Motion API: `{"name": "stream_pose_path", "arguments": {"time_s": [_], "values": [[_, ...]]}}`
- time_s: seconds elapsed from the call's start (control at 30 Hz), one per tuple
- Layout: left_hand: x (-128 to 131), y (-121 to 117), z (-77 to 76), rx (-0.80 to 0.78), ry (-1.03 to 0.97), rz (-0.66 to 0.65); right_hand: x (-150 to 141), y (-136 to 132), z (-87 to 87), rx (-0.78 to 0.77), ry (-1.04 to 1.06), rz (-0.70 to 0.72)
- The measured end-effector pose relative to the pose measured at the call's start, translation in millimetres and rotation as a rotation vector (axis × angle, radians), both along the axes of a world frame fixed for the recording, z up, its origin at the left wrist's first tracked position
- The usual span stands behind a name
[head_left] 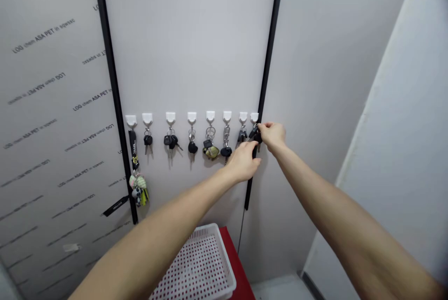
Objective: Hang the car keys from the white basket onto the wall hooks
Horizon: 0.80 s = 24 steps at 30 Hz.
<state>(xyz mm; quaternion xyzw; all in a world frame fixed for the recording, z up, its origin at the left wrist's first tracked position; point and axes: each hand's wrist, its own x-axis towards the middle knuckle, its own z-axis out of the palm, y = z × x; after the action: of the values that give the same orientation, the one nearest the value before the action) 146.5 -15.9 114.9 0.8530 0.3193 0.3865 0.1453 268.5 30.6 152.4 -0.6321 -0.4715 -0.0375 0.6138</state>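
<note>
A row of white hooks runs along the cabinet panel, with bunches of keys hanging from them. At the far right hook [254,117], my right hand [273,134] pinches the top of a bunch of keys [257,136] with dark heads, by its ring. Just below and to the left, my left hand [244,162] reaches up with thumb and fingers apart. Its fingertips are close to the hanging keys; whether they touch cannot be made out. Left of that, another dark key bunch [242,135] hangs partly behind my left hand.
More keys hang leftward, including a bunch with a yellow-green charm [211,151] and a black strap with plush charms [139,185]. Below, a white perforated basket [229,267] rests on a red surface [238,262]. Black vertical strips [271,43] edge the panel.
</note>
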Motion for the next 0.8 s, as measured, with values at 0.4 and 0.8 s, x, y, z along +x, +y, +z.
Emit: {"name": "stream_pose_path", "arguments": {"time_s": [0.4,0.8], "values": [[-69.2,-9.9,-98.4,-0.421,-0.401,0.043,11.5,-18.5,-69.7,-0.232,-0.161,0.139],[-155.3,-47.8,-65.0,-0.377,-0.771,0.054,-139.4,-70.9,-123.5,-0.195,-0.047,1.081]]}}
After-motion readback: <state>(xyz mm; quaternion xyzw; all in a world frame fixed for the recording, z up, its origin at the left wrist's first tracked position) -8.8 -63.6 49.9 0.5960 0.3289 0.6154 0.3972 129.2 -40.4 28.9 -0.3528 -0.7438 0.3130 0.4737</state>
